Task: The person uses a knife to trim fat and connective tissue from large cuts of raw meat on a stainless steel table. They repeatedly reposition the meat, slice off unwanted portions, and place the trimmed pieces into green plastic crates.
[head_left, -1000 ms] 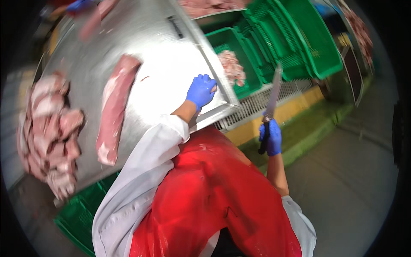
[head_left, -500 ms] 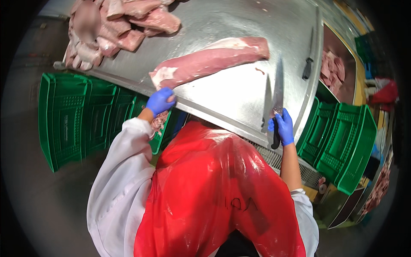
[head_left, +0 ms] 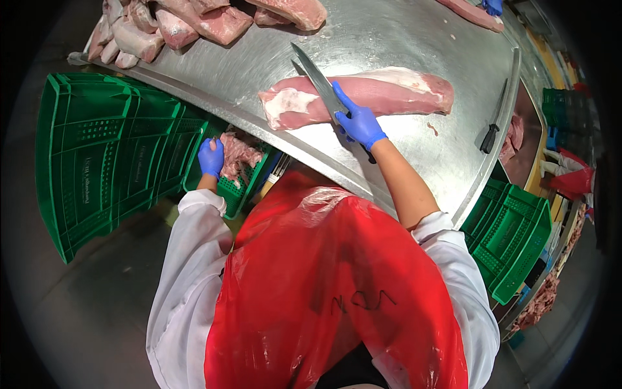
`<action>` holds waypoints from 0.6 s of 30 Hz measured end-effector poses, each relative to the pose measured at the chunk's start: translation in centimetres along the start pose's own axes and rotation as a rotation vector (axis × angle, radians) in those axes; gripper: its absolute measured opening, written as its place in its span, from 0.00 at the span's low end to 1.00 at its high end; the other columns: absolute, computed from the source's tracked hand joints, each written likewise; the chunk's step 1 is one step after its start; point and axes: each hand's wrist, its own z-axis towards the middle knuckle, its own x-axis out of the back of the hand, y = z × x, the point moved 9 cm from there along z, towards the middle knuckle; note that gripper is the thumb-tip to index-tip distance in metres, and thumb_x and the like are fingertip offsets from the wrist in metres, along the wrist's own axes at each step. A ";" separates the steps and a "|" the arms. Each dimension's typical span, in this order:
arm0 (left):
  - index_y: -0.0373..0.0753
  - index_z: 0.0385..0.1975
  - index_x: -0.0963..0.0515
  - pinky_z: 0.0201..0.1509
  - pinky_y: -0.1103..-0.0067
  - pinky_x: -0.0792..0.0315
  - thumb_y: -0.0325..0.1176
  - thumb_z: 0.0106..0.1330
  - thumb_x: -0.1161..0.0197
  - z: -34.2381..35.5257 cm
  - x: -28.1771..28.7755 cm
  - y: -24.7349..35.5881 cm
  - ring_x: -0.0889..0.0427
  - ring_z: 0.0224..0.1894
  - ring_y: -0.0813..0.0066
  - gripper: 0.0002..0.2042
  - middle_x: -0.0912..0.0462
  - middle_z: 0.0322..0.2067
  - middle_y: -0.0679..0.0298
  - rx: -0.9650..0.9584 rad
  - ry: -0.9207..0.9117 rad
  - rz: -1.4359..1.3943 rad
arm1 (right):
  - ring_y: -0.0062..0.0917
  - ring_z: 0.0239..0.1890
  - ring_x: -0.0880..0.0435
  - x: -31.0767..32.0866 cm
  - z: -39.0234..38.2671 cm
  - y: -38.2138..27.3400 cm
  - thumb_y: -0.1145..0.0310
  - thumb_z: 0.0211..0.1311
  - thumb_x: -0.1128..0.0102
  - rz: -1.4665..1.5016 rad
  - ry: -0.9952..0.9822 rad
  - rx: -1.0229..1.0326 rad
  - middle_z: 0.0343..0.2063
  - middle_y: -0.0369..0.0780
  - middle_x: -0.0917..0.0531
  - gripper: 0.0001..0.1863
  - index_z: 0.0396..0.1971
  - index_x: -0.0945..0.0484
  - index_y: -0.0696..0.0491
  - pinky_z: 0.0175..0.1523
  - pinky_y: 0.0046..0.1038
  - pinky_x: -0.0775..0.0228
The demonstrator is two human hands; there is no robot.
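My right hand [head_left: 358,126], gloved in blue, grips a long knife [head_left: 313,75] with its index finger along the spine; the blade lies over a long pink pork loin [head_left: 389,96] on the steel table [head_left: 253,58]. My left hand [head_left: 210,155], also gloved, is closed on a small meat scrap [head_left: 212,144] at a green crate [head_left: 236,191] below the table's front edge. That crate holds pale meat trimmings [head_left: 236,157]. A second knife [head_left: 489,139] lies at the table's right side.
A heap of meat cuts [head_left: 178,26] covers the back left. A co-worker's gloved hand [head_left: 492,6] is by another loin [head_left: 470,14] at top right. Green crates [head_left: 84,168] stand at left and more [head_left: 508,236] at right, beside a meat bin [head_left: 518,155].
The view has swung toward the left crates. My left hand moved from the table's edge down to the trimmings crate. My right hand brought the knife leftward and up over the loin.
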 end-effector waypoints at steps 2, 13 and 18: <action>0.34 0.32 0.22 0.46 0.56 0.27 0.43 0.66 0.40 0.4 -1.0 -1.5 0.20 0.40 0.38 0.15 0.19 0.34 0.41 -0.007 0.003 0.005 | 0.33 0.27 0.15 -0.4 -0.4 0.7 0.64 0.68 0.45 -0.018 -0.067 -0.078 0.24 0.47 0.17 0.40 0.76 0.51 0.27 0.40 0.34 0.23; 0.31 0.51 0.26 0.58 0.61 0.29 0.43 0.62 0.32 1.8 3.0 -1.4 0.23 0.53 0.49 0.25 0.22 0.48 0.46 -0.045 0.160 0.134 | 0.20 0.19 0.21 -0.8 -1.8 -0.5 0.67 0.69 0.45 0.195 -0.212 -0.284 0.21 0.39 0.18 0.37 0.75 0.47 0.27 0.31 0.26 0.23; 0.34 0.46 0.23 0.49 0.64 0.27 0.35 0.61 0.31 1.9 5.8 8.9 0.21 0.42 0.55 0.17 0.20 0.40 0.53 -0.339 0.177 -0.203 | 0.20 0.16 0.23 0.2 -4.9 0.2 0.67 0.70 0.45 0.123 -0.310 -0.297 0.19 0.37 0.19 0.37 0.75 0.47 0.29 0.28 0.24 0.25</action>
